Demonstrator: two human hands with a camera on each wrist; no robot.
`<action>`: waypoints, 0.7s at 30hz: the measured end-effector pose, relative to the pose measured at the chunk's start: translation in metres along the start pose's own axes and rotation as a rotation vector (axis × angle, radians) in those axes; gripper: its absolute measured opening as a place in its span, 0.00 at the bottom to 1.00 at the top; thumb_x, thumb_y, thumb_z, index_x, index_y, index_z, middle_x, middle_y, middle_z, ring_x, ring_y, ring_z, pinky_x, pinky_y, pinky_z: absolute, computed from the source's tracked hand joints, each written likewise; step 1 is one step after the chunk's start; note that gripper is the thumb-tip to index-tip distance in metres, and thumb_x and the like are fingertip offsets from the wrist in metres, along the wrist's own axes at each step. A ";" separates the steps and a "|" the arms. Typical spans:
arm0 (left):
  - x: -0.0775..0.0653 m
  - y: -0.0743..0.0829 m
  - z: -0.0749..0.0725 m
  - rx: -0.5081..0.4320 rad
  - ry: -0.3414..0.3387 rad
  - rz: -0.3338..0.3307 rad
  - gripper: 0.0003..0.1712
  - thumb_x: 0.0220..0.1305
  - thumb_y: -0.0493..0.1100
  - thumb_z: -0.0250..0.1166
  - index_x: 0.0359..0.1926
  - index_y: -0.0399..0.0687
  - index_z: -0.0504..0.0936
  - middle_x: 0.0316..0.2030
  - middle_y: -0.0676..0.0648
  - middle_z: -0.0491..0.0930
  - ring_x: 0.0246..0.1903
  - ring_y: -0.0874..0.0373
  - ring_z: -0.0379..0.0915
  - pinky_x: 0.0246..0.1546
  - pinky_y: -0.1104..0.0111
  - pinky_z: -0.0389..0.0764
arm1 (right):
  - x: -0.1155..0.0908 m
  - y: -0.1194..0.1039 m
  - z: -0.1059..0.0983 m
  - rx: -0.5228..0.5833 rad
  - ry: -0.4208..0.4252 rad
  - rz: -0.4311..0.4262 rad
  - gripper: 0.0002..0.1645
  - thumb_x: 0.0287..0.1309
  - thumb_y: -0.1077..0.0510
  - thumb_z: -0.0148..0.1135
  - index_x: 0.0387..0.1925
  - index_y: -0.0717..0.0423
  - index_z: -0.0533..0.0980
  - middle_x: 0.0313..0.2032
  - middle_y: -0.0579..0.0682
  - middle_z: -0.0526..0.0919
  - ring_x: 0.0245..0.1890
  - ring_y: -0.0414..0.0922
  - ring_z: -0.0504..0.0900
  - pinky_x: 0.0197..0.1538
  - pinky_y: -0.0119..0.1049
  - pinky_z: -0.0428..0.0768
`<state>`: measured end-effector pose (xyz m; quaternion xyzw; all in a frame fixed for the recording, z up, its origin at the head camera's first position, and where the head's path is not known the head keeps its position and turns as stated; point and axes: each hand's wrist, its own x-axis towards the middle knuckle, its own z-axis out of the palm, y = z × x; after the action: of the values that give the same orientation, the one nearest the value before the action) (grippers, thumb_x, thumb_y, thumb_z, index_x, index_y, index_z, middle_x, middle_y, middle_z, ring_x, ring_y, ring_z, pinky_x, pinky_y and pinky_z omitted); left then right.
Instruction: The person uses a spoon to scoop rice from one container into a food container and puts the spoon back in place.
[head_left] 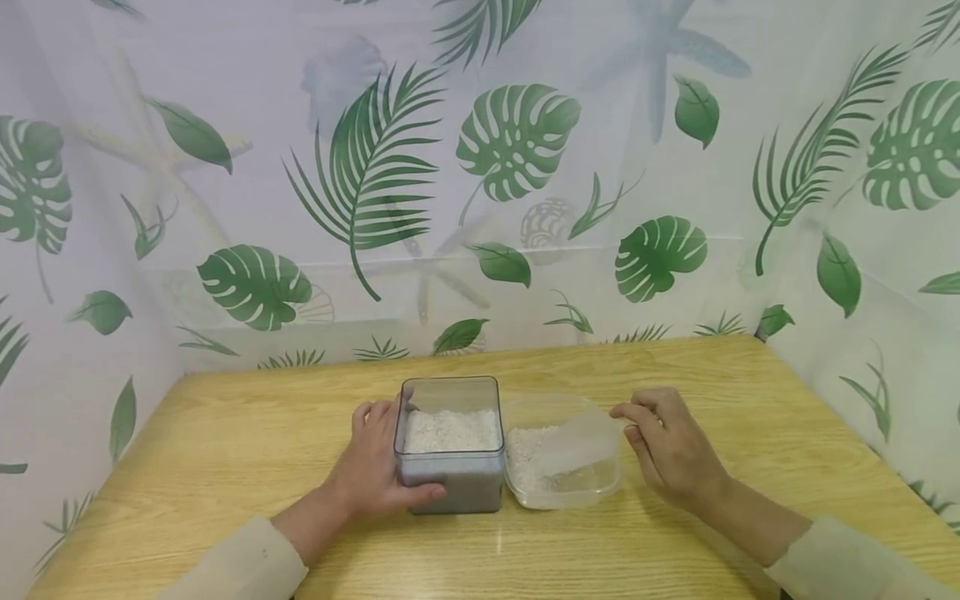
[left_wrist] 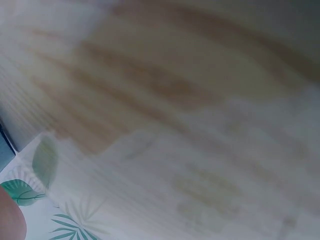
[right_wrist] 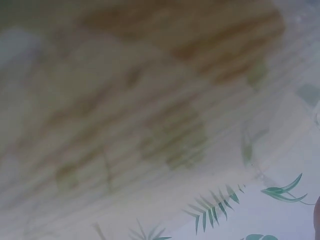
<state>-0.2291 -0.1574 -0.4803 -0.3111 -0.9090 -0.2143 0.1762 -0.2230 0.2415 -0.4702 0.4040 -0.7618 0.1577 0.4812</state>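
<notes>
The left hand (head_left: 375,467) spreads round a smoky square container (head_left: 467,487) of white grains (head_left: 452,430); the right hand (head_left: 678,454) — angled inward — pinches a translucent scoop (head_left: 581,442) tilted into the clear tub (head_left: 558,499) just right of the container.

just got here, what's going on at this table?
A person's left hand grips a grey see-through box of white grains, thumb across its front. The right hand holds a translucent scoop-like piece by one end, its other end down in the clear tub beside the box. That tub also has grains in it; whether the piece carries any isn't clear.
</notes>
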 end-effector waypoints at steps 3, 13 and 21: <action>0.000 0.000 0.000 -0.001 -0.002 -0.001 0.77 0.47 0.90 0.47 0.77 0.32 0.45 0.60 0.39 0.71 0.58 0.45 0.64 0.64 0.47 0.49 | -0.001 -0.001 -0.001 -0.012 0.002 0.023 0.27 0.79 0.52 0.39 0.40 0.66 0.79 0.35 0.57 0.72 0.31 0.43 0.65 0.37 0.32 0.64; -0.001 -0.001 -0.002 0.016 -0.001 -0.002 0.77 0.47 0.90 0.46 0.76 0.31 0.45 0.60 0.38 0.71 0.58 0.45 0.64 0.64 0.47 0.49 | 0.003 0.000 -0.003 0.001 0.040 0.141 0.29 0.80 0.50 0.36 0.37 0.68 0.76 0.35 0.60 0.73 0.30 0.43 0.70 0.34 0.29 0.69; -0.001 0.000 -0.001 0.016 -0.013 0.001 0.77 0.48 0.90 0.45 0.77 0.32 0.44 0.61 0.38 0.71 0.59 0.45 0.64 0.64 0.47 0.49 | 0.013 -0.003 0.007 0.004 0.095 0.225 0.33 0.79 0.46 0.35 0.36 0.69 0.76 0.34 0.61 0.73 0.31 0.47 0.71 0.35 0.32 0.69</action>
<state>-0.2284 -0.1582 -0.4802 -0.3115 -0.9116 -0.2049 0.1730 -0.2277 0.2294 -0.4623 0.3089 -0.7783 0.2315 0.4952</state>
